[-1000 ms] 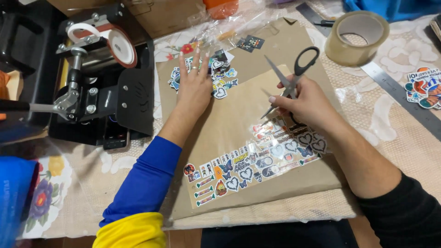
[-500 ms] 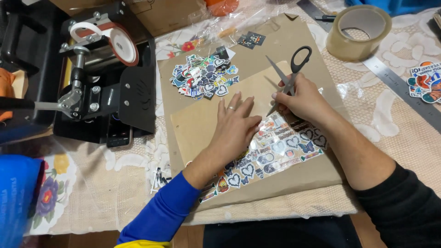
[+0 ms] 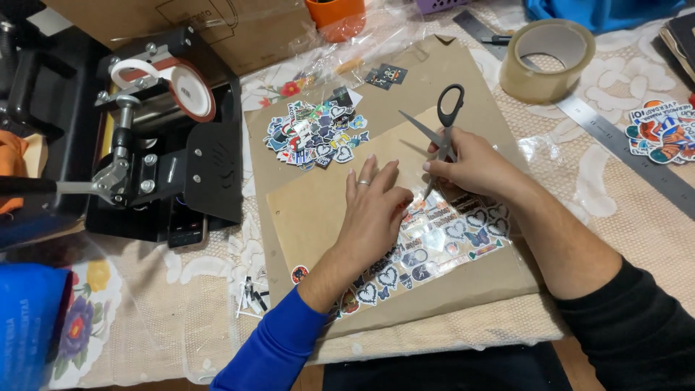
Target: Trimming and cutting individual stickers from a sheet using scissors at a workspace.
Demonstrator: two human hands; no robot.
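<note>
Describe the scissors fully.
The scissors have black handle loops at the top and grey metal blades. The blades are spread open, one pointing up-left, the other running down under the right hand. That hand grips them at the pivot, not through the loops, holding them over the brown paper, just above the sticker sheet. The left hand does not touch them.

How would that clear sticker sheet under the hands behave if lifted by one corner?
Probably floppy: the sticker sheet looks like thin glossy film lying flat on the brown paper. Likely light and slippery, given the glare. The left hand presses on it while the right hand holds scissors, which suggests it shifts easily.
</note>
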